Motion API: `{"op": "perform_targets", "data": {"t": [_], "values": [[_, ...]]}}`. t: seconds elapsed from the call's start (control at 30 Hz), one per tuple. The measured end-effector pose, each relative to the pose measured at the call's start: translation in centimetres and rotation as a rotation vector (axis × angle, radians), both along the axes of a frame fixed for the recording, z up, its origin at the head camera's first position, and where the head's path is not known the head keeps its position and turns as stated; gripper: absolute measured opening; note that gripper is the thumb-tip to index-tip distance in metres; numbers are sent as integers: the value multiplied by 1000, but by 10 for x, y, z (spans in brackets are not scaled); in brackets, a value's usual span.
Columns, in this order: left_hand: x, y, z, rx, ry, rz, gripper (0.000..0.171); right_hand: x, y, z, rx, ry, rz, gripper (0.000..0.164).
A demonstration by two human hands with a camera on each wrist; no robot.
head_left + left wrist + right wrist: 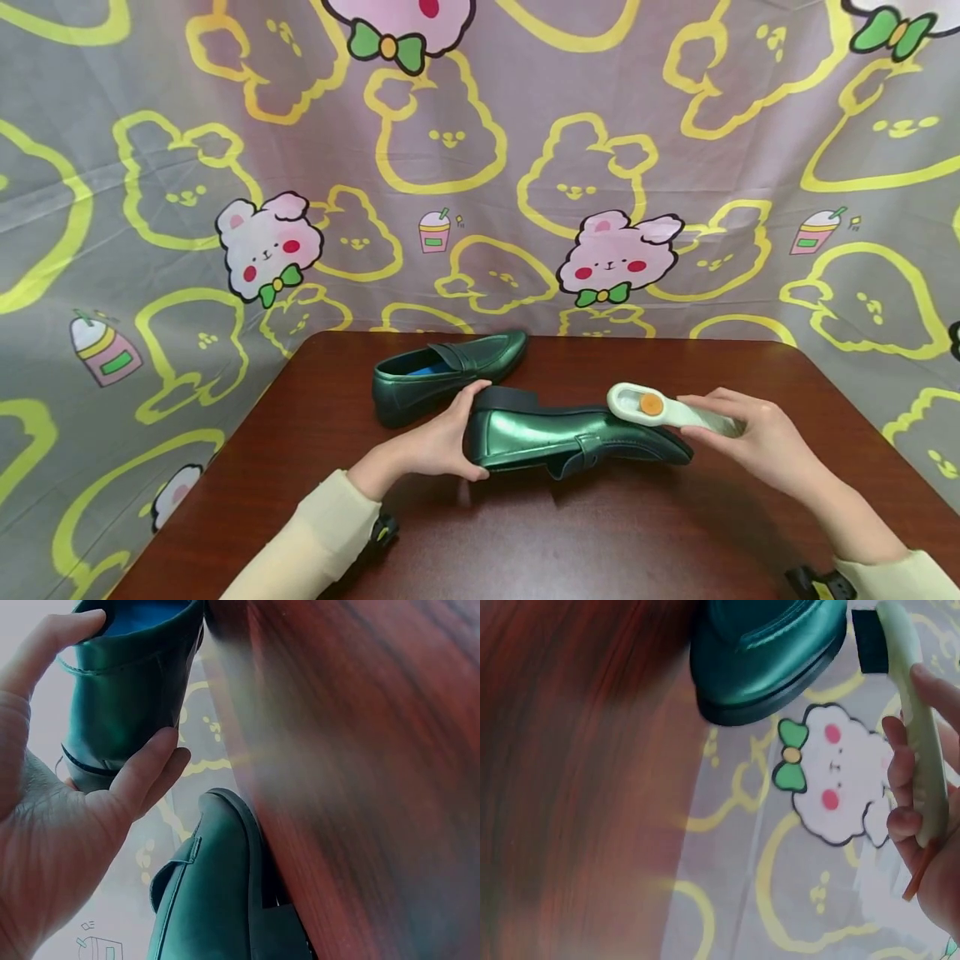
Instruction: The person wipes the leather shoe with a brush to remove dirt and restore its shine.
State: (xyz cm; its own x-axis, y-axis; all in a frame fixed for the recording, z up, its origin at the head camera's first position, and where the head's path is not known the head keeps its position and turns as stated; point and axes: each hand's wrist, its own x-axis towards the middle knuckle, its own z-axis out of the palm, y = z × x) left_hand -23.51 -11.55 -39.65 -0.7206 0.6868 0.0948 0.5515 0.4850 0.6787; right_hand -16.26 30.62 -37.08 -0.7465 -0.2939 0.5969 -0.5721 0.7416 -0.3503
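My left hand (438, 437) grips a shiny dark green loafer (536, 437) by its heel, thumb at the collar and fingers on the heel's other side. The loafer is turned on its side, sole edge uppermost and toe to the right. In the left wrist view its blue insole (146, 616) shows inside the opening. My right hand (757, 429) holds a pale green shoe brush (630, 400) by the handle, its head over the loafer's front part. Dark bristles (871, 641) face the loafer's toe in the right wrist view. An orange round part sits on the brush head.
A matching green loafer (480, 358) stands upright behind the held one, near the back of the brown wooden table (585, 542). A grey cloth (480, 108) with yellow outlines and cartoon rabbits hangs behind the table and along its sides.
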Motion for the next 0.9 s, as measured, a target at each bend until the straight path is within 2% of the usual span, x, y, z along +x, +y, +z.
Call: {"op": "perform_targets", "data": {"t": [0.2,0.3,0.4,0.57,0.67,0.77,0.9], "values": [[-2,0,2,-3,8,1,117,9,-13,5,42,-16,202,47],[-3,1,3,5,6,0,117,10,-18,7,53,-29,249,47],[-3,1,3,11,10,-3,117,6,-17,6,61,-16,208,46],[-2,1,2,6,11,-5,117,-5,-3,4,52,44,17,43],[-2,0,2,4,6,-9,117,-7,3,4,29,58,-46,42],[-2,0,1,1,4,-8,117,-3,1,4,15,45,-5,44],[-2,-1,0,4,2,-5,117,8,-10,5,40,27,137,49]]}}
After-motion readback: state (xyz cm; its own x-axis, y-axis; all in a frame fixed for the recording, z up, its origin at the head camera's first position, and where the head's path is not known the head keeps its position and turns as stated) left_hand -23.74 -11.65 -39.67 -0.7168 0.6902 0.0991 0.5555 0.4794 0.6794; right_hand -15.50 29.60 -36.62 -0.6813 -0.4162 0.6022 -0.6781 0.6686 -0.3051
